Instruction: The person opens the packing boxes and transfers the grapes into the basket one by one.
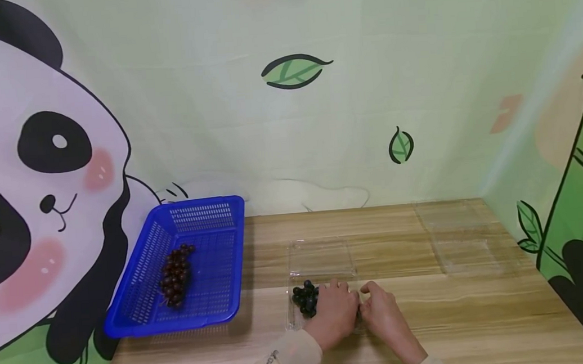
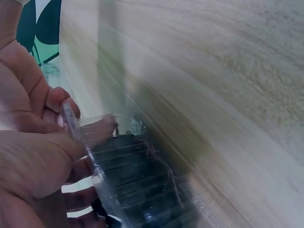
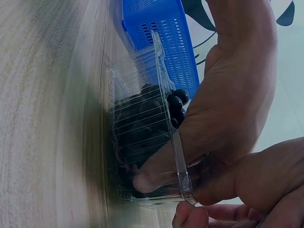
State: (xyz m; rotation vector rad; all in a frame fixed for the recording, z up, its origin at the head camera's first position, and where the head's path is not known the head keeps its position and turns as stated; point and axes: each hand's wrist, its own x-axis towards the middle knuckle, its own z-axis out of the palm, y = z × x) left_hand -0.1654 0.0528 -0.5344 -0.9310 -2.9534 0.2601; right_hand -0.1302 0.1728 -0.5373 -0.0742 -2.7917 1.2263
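Observation:
A clear plastic box (image 3: pixel 179 159) lies on the table with its lid (image 1: pixel 322 257) laid back behind it. Dark grapes (image 1: pixel 305 298) fill it, and a few show above the rim. My left hand (image 1: pixel 335 314) reaches in from above and holds the bunch at its right part, the thumb inside the box wall in the right wrist view. At the box's right edge, my right hand (image 1: pixel 386 317) pinches the rim between thumb and finger. The left hand covers much of the grapes in the head view.
A blue plastic basket (image 1: pixel 215 255) stands at the left with a bunch of reddish-brown grapes (image 1: pixel 176 274) inside. More clear plastic packaging (image 1: pixel 464 249) lies at the back right of the wooden table (image 1: pixel 483 315). A printed cloth wall rises behind the table.

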